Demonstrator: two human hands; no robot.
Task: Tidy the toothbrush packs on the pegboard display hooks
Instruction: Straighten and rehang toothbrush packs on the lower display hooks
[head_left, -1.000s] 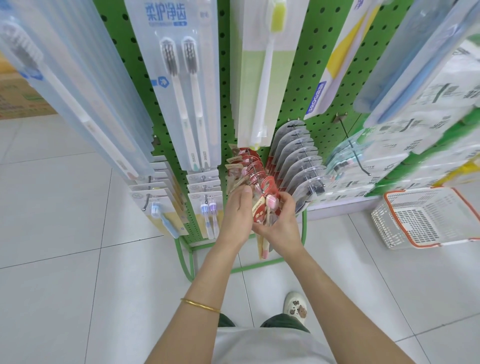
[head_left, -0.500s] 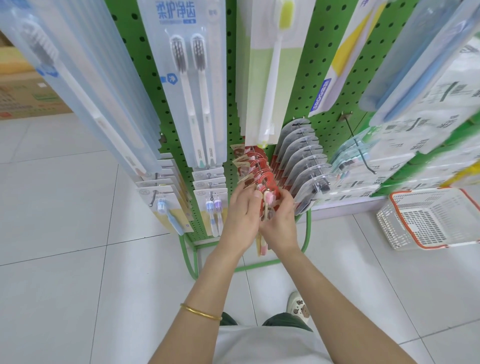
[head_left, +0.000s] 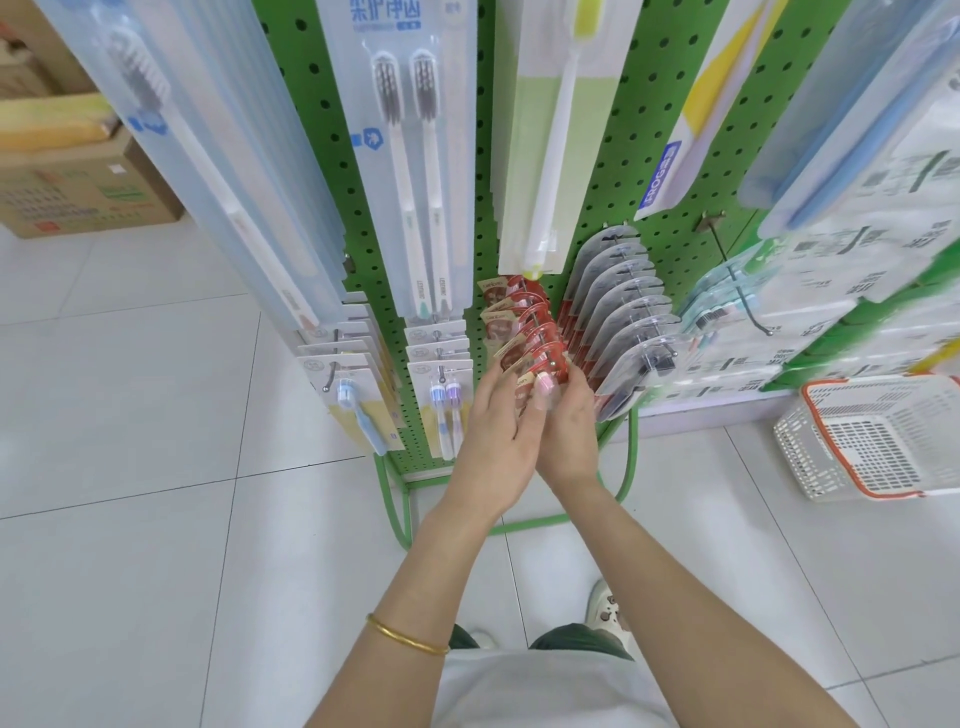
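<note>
Left hand (head_left: 496, 431): pinches front red toothbrush pack (head_left: 543, 387) below hook tip (head_left: 558, 359)
Right hand (head_left: 566, 431): grips same pack
Risk: pack probably slips off hook tip if tugged outward

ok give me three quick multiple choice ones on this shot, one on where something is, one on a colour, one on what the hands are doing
1. Where is the white basket?
A) hung on a hook
B) on the floor, right of the pegboard
C) in a hand

2. What colour is the pegboard?
A) blue
B) red
C) green

3. What are the left hand and right hand doing?
A) holding the front red pack
B) hanging idle
C) lifting a box

Answers: 1 B, it sits on the floor at the right; 2 C, its perforated face is green; 3 A, fingers of both hands close on that pack.
</note>
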